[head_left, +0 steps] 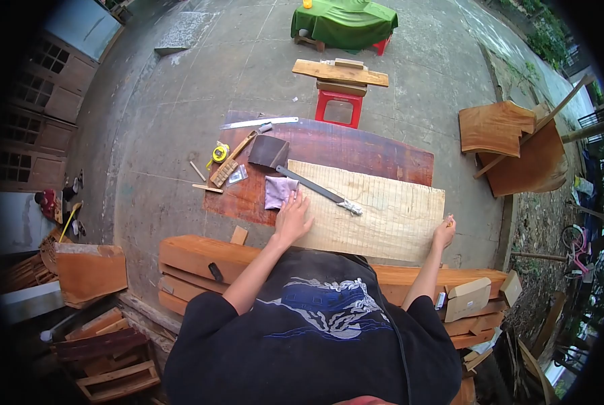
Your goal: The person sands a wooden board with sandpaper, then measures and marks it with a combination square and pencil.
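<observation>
Offcuts of orange-brown timber (89, 270) pile up at nine o'clock, crowding the left edge of the yard. Next comes a yellow tape measure (219, 153) beside a wooden-handled brush (229, 166) on the dark red-brown board (356, 148), whose left edge lies on bare concrete (160, 148) with open room at ten o'clock. A lilac cloth (277, 192) lies just at the left hand (292, 219), fingers spread flat on the near left corner of the pale lined wooden panel (389, 212). A long black-handled blade (319, 190) rests slantwise across that panel. At twelve o'clock a red plastic stool (339, 106) bears a plank, with clear floor around it. The right hand (444, 233) grips the panel's right edge, fingers curled; exactly how they pinch cannot be told. Curved brown chair parts (511, 145) stand at two o'clock.
</observation>
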Motion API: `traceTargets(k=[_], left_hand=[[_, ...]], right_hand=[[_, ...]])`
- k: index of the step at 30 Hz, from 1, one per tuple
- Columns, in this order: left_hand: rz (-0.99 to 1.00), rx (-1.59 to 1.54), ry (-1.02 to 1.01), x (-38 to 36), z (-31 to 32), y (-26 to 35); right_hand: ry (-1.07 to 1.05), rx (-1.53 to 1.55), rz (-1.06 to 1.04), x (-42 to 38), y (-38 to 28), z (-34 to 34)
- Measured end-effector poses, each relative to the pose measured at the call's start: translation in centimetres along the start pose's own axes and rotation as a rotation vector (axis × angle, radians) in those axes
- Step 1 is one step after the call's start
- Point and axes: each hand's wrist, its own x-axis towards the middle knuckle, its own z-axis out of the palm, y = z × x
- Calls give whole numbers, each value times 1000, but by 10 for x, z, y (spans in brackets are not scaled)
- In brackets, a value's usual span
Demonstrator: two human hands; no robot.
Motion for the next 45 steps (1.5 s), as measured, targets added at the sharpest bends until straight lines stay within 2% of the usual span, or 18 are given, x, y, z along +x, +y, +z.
traceTargets(k=[5, 8, 9, 11, 13, 15, 17, 20, 22, 23, 26, 29, 31, 33, 36, 39, 42, 45], left_hand=[[1, 42, -5, 3, -3, 6], [6, 20, 10, 7, -1, 3], [-5, 11, 0, 9, -3, 4], [-32, -14, -19, 13, -6, 5], [-19, -54, -14, 12, -7, 1], [-1, -78, -3, 11, -9, -6], [21, -90, 5, 9, -5, -11], [30, -59, 31, 8, -5, -8], [29, -51, 27, 10, -5, -9], [23, -51, 25, 10, -3, -8], [45, -26, 39, 9, -7, -9], [48, -38, 25, 9, -8, -10], [51, -41, 28, 8, -6, -12], [50, -48, 27, 10, -4, -13], [6, -60, -8, 12, -1, -9], [-93, -72, -93, 19, -14, 11], [-152, -102, -169, 35, -27, 19], [-135, -73, -169, 40, -32, 20]], right_hand=[[210, 86, -200, 1, -51, 12], [175, 28, -309, -44, -127, -4], [160, 221, -521, -44, -122, 19], [-304, 365, -528, -87, -165, 8], [-452, 277, -643, -96, -166, 11], [-246, 42, -659, -72, -154, -4], [-182, -152, -498, -40, -151, -27], [-86, -468, -537, -21, -153, -30], [-170, -267, -786, -45, -161, 8], [-252, -518, -914, -61, -168, 39], [-384, -380, -1199, -167, -219, 54], [-565, -130, -954, -183, -237, 20], [-600, 79, -779, -130, -207, 8], [-412, -45, -688, -79, -176, -14], [-213, -372, -663, -67, -158, -30], [-364, -434, -846, -141, -177, -5], [-530, -140, -1108, -224, -209, -13], [-651, 134, -806, -219, -202, -25]])
